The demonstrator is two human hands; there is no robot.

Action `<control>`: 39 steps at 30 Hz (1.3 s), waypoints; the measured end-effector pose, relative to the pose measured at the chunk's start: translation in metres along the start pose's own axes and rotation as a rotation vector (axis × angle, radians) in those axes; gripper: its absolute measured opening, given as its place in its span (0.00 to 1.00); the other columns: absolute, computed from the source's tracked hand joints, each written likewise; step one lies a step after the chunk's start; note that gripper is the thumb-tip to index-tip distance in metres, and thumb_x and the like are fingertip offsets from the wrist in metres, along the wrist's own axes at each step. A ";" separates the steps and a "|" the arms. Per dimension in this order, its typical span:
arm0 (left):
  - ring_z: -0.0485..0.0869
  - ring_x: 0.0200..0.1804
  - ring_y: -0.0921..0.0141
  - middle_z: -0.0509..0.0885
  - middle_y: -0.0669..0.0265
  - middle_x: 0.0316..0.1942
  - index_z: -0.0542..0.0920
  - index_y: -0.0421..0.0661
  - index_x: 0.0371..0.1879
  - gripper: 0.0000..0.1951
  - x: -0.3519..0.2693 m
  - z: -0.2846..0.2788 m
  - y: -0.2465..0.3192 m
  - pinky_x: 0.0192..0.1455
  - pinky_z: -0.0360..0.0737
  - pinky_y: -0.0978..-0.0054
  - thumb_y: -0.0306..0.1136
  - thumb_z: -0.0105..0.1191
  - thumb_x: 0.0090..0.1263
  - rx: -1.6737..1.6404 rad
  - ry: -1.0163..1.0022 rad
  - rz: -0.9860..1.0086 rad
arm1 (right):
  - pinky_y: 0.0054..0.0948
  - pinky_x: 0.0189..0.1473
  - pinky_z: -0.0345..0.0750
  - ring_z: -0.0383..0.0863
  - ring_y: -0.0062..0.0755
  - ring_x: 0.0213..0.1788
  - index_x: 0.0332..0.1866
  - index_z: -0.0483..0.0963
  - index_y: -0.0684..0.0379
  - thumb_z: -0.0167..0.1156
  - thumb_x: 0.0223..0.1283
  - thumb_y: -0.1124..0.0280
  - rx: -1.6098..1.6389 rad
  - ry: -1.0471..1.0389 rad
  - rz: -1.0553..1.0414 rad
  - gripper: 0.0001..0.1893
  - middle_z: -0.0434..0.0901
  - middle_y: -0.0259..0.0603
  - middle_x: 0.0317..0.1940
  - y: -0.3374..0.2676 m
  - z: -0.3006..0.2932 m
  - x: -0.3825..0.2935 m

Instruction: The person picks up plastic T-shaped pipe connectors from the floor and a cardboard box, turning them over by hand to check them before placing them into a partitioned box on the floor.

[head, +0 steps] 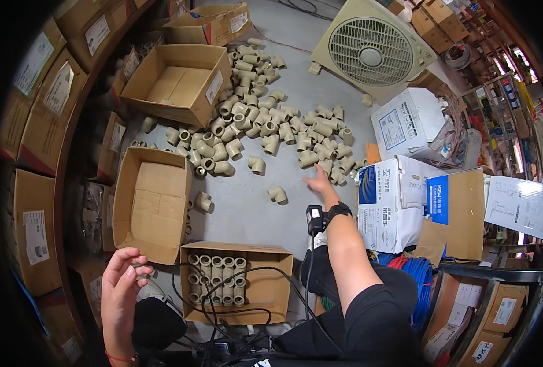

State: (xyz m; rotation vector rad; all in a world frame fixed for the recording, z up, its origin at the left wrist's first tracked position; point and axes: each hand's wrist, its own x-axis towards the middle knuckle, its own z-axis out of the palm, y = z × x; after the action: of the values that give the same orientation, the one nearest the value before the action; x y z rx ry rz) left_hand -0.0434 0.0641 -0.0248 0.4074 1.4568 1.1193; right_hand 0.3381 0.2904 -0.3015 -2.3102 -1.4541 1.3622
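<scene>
My right hand (318, 180) reaches forward with fingers apart at the near edge of a large heap of beige plastic pipe fittings (271, 117), close to several of them but holding none. My left hand (125, 279) is raised at the lower left with its fingers curled; a beige piece shows behind the fingertips, and whether they grip it I cannot tell. Before me a cardboard box (269, 289) holds rows of fittings in its left part, with black cables across it. An elbow fitting (277, 195) lies alone on the grey floor between my hands.
Two open cardboard boxes, one nearer (154, 202) and one farther (175, 80), stand at the left beside shelves of cartons (37, 238). A box fan (371, 50) stands at the back. White cartons (386, 206) and coiled blue cable (416, 284) are at the right.
</scene>
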 end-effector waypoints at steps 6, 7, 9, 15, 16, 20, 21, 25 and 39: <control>0.73 0.36 0.79 0.72 0.66 0.36 0.67 0.40 0.41 0.12 0.006 0.010 -0.004 0.36 0.68 0.87 0.27 0.43 0.59 0.014 -0.017 -0.028 | 0.29 0.39 0.65 0.64 0.30 0.46 0.55 0.56 0.52 0.55 0.45 0.60 1.153 0.197 -0.054 0.29 0.58 0.32 0.53 0.024 -0.002 0.033; 0.73 0.36 0.78 0.72 0.66 0.36 0.67 0.40 0.41 0.12 0.006 0.010 -0.004 0.36 0.68 0.86 0.27 0.42 0.59 0.022 -0.022 -0.022 | 0.28 0.39 0.64 0.64 0.28 0.45 0.53 0.58 0.53 0.53 0.46 0.59 1.086 0.231 -0.091 0.27 0.59 0.30 0.52 0.023 0.002 0.036; 0.73 0.36 0.78 0.72 0.66 0.36 0.66 0.40 0.41 0.12 0.005 0.010 -0.004 0.36 0.68 0.86 0.27 0.42 0.59 0.028 -0.034 -0.013 | 0.24 0.38 0.64 0.65 0.25 0.40 0.51 0.61 0.54 0.50 0.46 0.55 1.516 0.294 0.012 0.25 0.62 0.32 0.48 0.020 0.003 0.028; 0.73 0.36 0.79 0.72 0.67 0.36 0.67 0.40 0.42 0.11 -0.014 0.004 0.004 0.36 0.68 0.86 0.27 0.41 0.59 0.011 -0.081 0.082 | 0.22 0.28 0.61 0.65 0.24 0.27 0.36 0.67 0.54 0.50 0.43 0.53 1.866 0.221 0.145 0.18 0.66 0.33 0.31 -0.043 -0.016 -0.038; 0.73 0.36 0.79 0.72 0.67 0.36 0.67 0.41 0.42 0.11 -0.018 0.004 0.005 0.36 0.68 0.87 0.27 0.42 0.59 0.015 -0.114 0.091 | 0.22 0.27 0.61 0.65 0.24 0.27 0.34 0.67 0.54 0.50 0.44 0.55 1.840 0.192 0.095 0.16 0.67 0.33 0.30 -0.054 -0.023 -0.041; 0.73 0.37 0.79 0.72 0.69 0.37 0.68 0.43 0.41 0.11 -0.021 -0.002 -0.003 0.36 0.67 0.87 0.29 0.43 0.60 0.026 -0.211 0.134 | 0.21 0.25 0.63 0.67 0.20 0.23 0.28 0.67 0.52 0.54 0.45 0.66 1.576 -0.037 -0.196 0.06 0.68 0.29 0.22 -0.114 -0.050 -0.079; 0.73 0.36 0.80 0.72 0.70 0.36 0.68 0.44 0.42 0.11 -0.022 -0.002 -0.005 0.35 0.67 0.87 0.30 0.43 0.60 0.057 -0.224 0.120 | 0.21 0.24 0.63 0.67 0.19 0.23 0.28 0.68 0.51 0.55 0.44 0.67 1.506 -0.039 -0.231 0.06 0.68 0.28 0.23 -0.131 -0.053 -0.099; 0.73 0.37 0.81 0.74 0.70 0.37 0.70 0.44 0.41 0.11 -0.035 -0.008 -0.007 0.35 0.66 0.88 0.31 0.46 0.59 0.055 -0.283 0.150 | 0.16 0.22 0.66 0.69 0.13 0.21 0.33 0.67 0.48 0.58 0.42 0.73 1.304 -0.240 -0.518 0.12 0.71 0.24 0.21 -0.185 -0.047 -0.189; 0.66 0.48 0.79 0.66 0.71 0.50 0.58 0.50 0.56 0.32 -0.060 0.008 -0.007 0.45 0.64 0.80 0.47 0.53 0.52 -0.058 -0.927 0.302 | 0.17 0.32 0.69 0.71 0.20 0.34 0.38 0.61 0.58 0.52 0.39 0.81 0.802 -1.043 -0.912 0.16 0.70 0.35 0.33 -0.163 -0.004 -0.398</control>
State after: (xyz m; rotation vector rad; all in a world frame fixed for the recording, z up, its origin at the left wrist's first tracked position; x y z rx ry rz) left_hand -0.0189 0.0171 0.0049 0.9737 0.5525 0.9880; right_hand 0.1709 0.0778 0.0326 -0.2891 -1.3564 2.2092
